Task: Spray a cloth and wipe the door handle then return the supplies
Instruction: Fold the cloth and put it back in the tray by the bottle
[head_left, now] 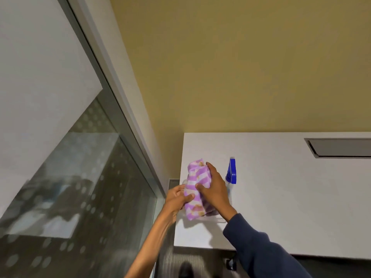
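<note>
Far out at 9 o'clock, a glass panel [76,187] with a frosted dot pattern, smooth and reflective, edged by a slim grey metal frame [120,109]. Moving in, the left hand [176,199], forearm bare, thumb pressed across the cloth [195,189], fingers curled under its lower left edge. That cloth sits near dead centre, just toward 5 o'clock: soft, bunched and folded, lilac and white stripes with small orange patches, held just above the near left corner of the matte white table [281,197]. The right hand [214,185], dark blue sleeve behind it, clamps the cloth's right side. At 3 o'clock of the cloth, a spray bottle [231,171] with glossy blue trigger head, lying on the table.
</note>
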The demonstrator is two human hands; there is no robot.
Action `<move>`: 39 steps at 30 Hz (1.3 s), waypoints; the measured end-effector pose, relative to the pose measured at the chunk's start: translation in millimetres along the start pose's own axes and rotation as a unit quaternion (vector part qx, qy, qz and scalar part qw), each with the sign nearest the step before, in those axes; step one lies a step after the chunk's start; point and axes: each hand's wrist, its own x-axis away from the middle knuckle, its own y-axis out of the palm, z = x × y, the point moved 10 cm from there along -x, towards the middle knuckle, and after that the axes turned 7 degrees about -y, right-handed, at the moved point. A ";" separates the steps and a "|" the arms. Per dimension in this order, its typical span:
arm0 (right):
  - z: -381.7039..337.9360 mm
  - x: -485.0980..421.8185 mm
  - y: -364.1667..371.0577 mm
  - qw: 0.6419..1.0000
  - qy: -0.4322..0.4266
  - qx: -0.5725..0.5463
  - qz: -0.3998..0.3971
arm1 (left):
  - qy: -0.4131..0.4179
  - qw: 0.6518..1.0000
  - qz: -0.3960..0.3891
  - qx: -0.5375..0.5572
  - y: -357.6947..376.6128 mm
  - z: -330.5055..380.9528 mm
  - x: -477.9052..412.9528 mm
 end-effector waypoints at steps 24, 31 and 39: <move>121.2 -18.7 70.7 0.981 0.182 0.061 -0.001 | 0.121 0.929 0.095 -0.336 5.3 -27.2 -90.1; 142.9 -30.3 85.7 0.967 0.191 0.164 -0.043 | 0.281 0.764 0.084 -0.574 32.4 -34.0 -100.6; 137.0 -34.7 87.7 0.944 0.111 0.302 -0.071 | 0.318 0.707 0.016 -0.632 46.5 -42.0 -102.0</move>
